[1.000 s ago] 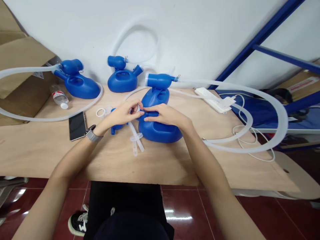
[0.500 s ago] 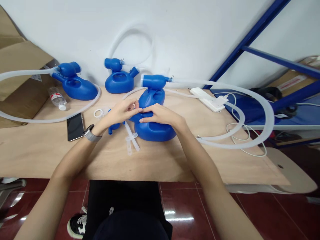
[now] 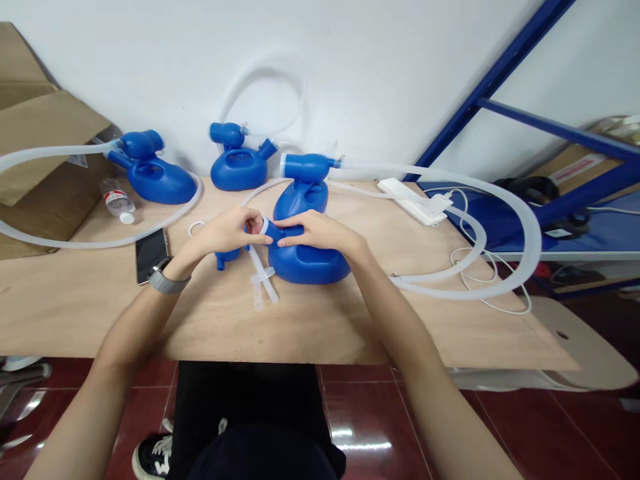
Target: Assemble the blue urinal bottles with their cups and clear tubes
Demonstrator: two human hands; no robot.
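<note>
In front of me a blue urinal bottle [image 3: 310,267] lies on the table, its neck pointing left. My right hand [image 3: 317,232] rests over its handle, fingers closed around the neck. At the bottle's mouth sits a white ring [image 3: 265,225]. My left hand [image 3: 235,230] has its thumb and fingers curled round that ring, touching the neck's end. Just below my left hand lie a small blue fitting [image 3: 227,259], partly hidden, and a clear plastic tube with a strap-like cap [image 3: 263,277]. A loose white ring [image 3: 196,227] shows behind my left wrist.
Further blue bottles with hoses stand at the back: one left [image 3: 160,180], one by the wall [image 3: 239,168], one just behind mine [image 3: 303,197]. A thick hose [image 3: 533,233] loops right past a power strip [image 3: 413,202]. Left are a phone [image 3: 151,253], water bottle [image 3: 118,201] and carton [image 3: 60,193].
My left hand has shifted a little left and turned, uncovering the white ring at the bottle's mouth. My right hand stays on the bottle.
</note>
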